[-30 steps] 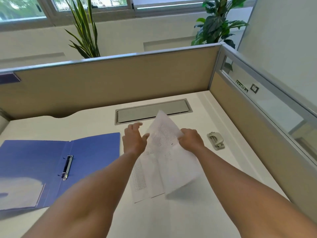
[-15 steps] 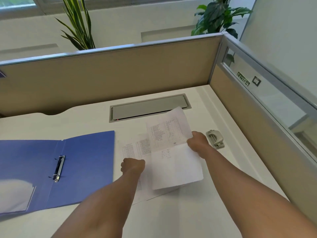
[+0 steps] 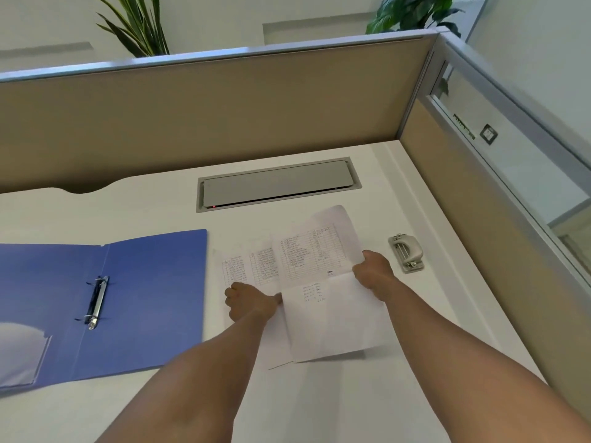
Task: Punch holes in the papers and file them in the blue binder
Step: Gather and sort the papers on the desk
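A printed sheet of paper (image 3: 319, 282) with a crease across its middle is lifted a little off the white desk. My right hand (image 3: 372, 271) grips its right edge and my left hand (image 3: 249, 302) pinches its left edge. Beneath it lie more printed papers (image 3: 246, 266) flat on the desk. The blue binder (image 3: 128, 298) lies open at the left, its metal ring clip (image 3: 97, 300) shut along the spine. A grey hole punch (image 3: 406, 252) sits just right of my right hand, untouched.
A grey cable hatch (image 3: 278, 183) is set into the white desk (image 3: 335, 394) behind the papers. Beige partition walls (image 3: 224, 107) close the back and right sides. A clear pocket (image 3: 22, 353) sits inside the binder's left cover.
My left hand dropped from the sheet's top to its lower left edge and took hold. The sheet turned from tilted to nearly square and settled lower over the other papers.
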`<state>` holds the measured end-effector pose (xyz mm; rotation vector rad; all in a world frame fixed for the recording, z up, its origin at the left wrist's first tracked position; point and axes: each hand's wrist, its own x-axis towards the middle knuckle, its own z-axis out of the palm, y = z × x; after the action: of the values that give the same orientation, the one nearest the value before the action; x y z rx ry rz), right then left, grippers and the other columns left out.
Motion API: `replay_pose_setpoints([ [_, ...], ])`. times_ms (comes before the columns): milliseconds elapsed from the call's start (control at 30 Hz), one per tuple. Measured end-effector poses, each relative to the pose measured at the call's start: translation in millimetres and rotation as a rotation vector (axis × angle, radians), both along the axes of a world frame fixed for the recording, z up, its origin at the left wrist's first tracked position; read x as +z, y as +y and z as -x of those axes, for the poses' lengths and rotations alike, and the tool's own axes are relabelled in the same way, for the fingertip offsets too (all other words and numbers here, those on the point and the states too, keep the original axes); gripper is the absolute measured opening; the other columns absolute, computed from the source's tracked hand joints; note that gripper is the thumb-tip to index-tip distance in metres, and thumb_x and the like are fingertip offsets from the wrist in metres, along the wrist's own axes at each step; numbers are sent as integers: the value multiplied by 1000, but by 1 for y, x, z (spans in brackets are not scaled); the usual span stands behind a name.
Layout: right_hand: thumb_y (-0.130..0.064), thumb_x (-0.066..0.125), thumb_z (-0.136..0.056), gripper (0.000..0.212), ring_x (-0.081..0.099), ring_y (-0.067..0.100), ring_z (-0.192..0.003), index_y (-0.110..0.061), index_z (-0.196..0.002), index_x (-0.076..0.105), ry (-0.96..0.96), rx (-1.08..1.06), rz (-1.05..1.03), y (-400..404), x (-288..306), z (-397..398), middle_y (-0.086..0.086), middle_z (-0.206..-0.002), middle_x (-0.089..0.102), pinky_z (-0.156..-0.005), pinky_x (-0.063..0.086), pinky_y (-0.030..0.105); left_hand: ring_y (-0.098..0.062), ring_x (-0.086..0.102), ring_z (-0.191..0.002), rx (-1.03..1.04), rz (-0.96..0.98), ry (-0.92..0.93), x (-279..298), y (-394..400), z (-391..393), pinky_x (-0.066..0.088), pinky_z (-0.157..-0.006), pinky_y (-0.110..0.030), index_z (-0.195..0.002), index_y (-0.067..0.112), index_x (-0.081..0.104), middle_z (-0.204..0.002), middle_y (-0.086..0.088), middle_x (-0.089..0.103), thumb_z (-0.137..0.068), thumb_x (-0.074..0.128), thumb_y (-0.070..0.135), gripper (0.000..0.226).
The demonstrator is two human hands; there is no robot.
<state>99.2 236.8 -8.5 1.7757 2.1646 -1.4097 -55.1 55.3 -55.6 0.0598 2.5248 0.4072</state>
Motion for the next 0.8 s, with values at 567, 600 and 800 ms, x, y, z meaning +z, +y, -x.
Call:
replay_pose_setpoints([
  [567,-3,43,-87,33,55,26,-89,-7,-117,58,-6,-71,70,-6,-13,6,11,-115,63,-68,43,26,-15,48,-73,28,-521,-150,-16,-7,16,37,-61,-25,-79,19,52,-79,4,53,-97,57,22,19],
  [600,-4,43,-88,35,55,26,-91,-7,-120,57,5,-73,85,-7,-14,7,10,-116,62,-68,43,26,-14,51,-77,13,-553,-160,-15,-9,17,41,-67,-25,-90,18,58,-87,4,58,-98,54,21,10],
  [800,-5,42,-87,37,58,25,-94,-12,-121,55,123,-144,164,-14,-10,13,5,-114,61,-70,46,27,-16,67,-101,26,-777,-307,-4,-10,19,55,-89,-31,-115,19,63,-111,2,71,-104,44,13,23],
])
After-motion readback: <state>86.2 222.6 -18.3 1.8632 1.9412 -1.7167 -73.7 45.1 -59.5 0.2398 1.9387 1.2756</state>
